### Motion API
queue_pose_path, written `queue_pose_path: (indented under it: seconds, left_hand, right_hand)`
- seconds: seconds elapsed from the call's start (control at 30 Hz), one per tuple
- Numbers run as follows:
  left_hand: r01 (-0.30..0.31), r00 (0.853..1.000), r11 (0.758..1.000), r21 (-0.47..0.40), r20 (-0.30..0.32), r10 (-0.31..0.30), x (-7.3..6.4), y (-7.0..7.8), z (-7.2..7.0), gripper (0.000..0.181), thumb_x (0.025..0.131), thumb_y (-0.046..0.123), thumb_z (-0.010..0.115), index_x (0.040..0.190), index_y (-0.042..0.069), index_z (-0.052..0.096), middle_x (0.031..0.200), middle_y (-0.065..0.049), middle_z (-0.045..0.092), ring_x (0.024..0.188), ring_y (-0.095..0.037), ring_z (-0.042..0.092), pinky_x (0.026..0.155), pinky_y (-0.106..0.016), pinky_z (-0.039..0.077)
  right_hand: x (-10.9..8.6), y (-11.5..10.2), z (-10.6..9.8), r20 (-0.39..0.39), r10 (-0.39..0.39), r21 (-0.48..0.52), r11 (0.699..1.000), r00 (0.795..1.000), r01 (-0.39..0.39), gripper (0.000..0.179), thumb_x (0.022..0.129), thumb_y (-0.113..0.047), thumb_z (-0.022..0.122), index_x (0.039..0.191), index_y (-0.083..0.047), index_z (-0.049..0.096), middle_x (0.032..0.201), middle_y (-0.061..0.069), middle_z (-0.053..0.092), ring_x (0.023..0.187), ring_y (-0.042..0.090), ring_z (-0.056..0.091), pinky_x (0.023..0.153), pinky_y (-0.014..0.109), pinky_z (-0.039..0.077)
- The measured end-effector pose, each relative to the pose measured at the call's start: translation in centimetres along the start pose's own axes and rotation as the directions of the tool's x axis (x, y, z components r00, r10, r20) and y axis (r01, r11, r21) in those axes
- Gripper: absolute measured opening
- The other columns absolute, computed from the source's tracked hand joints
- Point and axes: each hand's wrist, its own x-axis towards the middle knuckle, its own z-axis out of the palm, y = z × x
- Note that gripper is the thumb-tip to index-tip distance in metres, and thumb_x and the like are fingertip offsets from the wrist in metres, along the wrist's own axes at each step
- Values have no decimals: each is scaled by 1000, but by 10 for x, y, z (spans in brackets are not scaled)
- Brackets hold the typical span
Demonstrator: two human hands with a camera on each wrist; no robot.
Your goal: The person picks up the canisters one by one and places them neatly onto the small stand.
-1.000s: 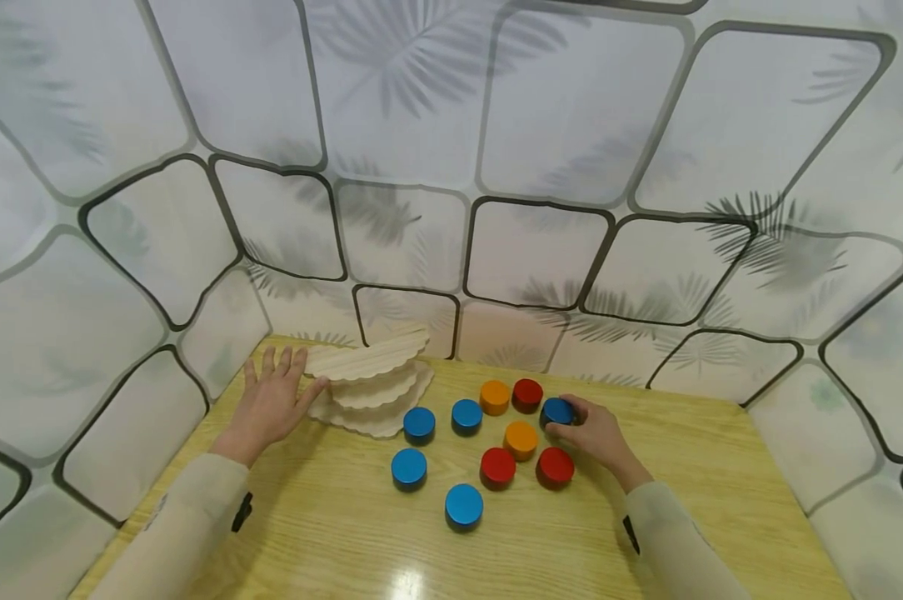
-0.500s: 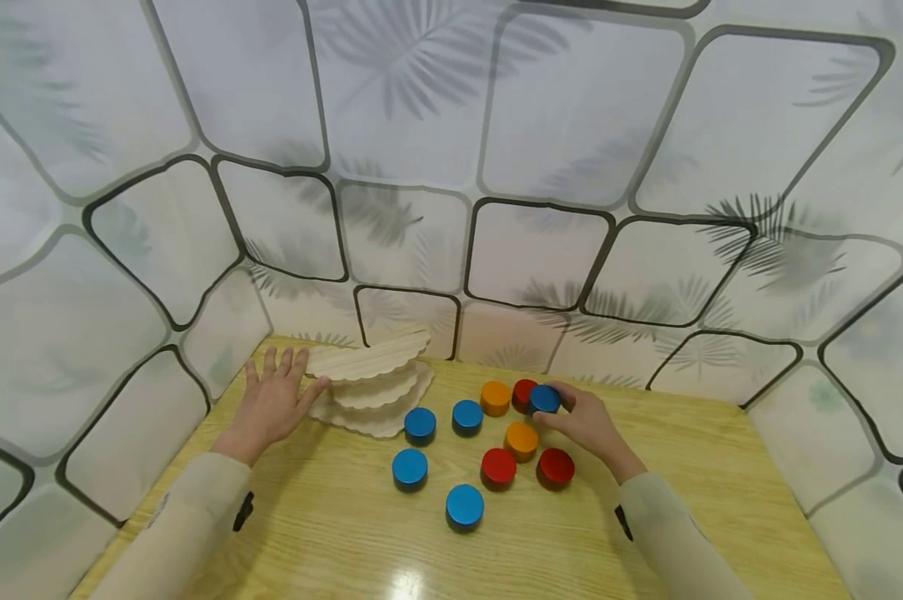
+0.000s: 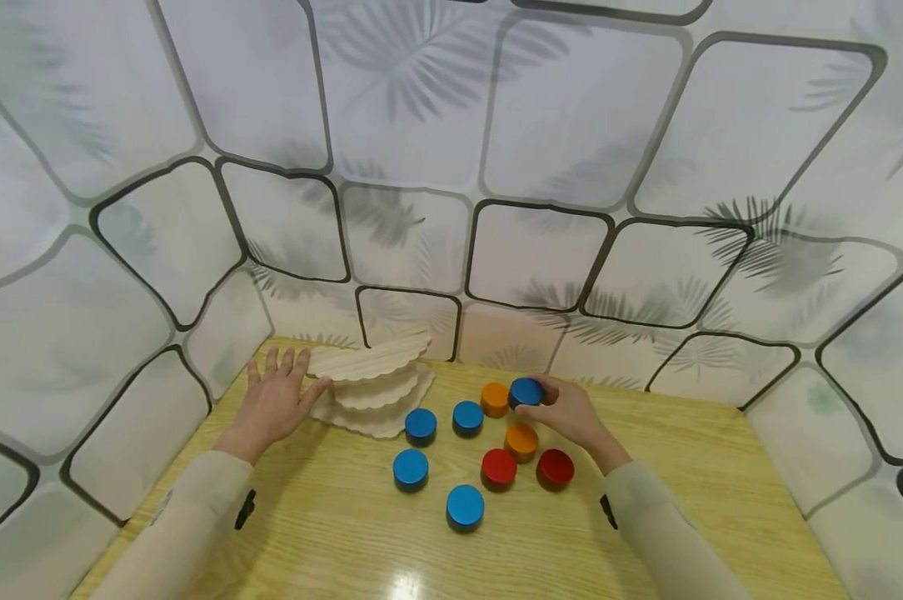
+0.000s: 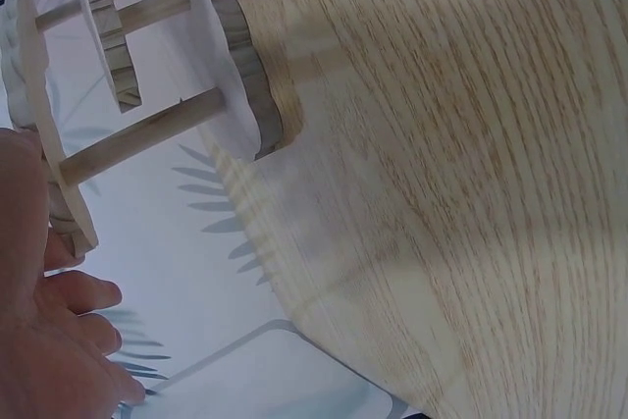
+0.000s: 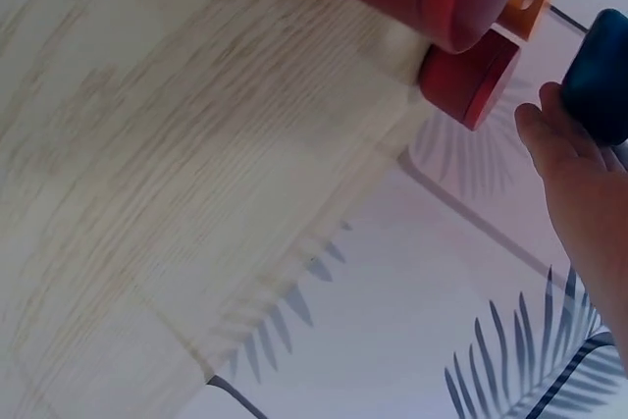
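Toward the far edge of the worktop [image 3: 331, 537], our right hand [image 3: 574, 414], pinching a blue cylinder [image 3: 526, 392], has moved it leftward, so it, not yet set down, hides the far red cylinder [image 5: 465, 78] in the head view, while our left hand [image 3: 269, 408], fingers spread, touches the wooden stand [image 3: 369, 362].

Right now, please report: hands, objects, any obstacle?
Right hand holding blue canister, raised. Left hand against wooden rack. Red canister beneath the blue one.

Tabletop [image 3: 331, 550] wood-grained, glossy at near side; tiered stand [image 3: 361, 364], far left, pale bare wood, matt, ridged on top; blue discs [image 3: 465, 504] smooth, metallic sheen; red discs [image 3: 499, 465] and orange discs [image 3: 521, 437] smooth, satiny; sleeves [image 3: 174, 525] matt cloth; wall covering [image 3: 402, 317] smooth-looking, material unclear.
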Motion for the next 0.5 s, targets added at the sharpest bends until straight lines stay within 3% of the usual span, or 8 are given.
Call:
queue_pose_path:
  seconds: [0.5]
  left_hand:
    - [-5, 1000, 1000, 13, -9, 5, 0, -1, 0, 77, 113, 51, 41, 162, -8, 30, 162, -42, 31, 153, -65, 14, 117, -85, 8]
  right_hand:
    - [9, -27, 15, -10, -34, 128, 991, 999, 35, 62, 88, -32, 88, 143, -13, 66, 135, 15, 71, 115, 29, 71, 100, 44, 59]
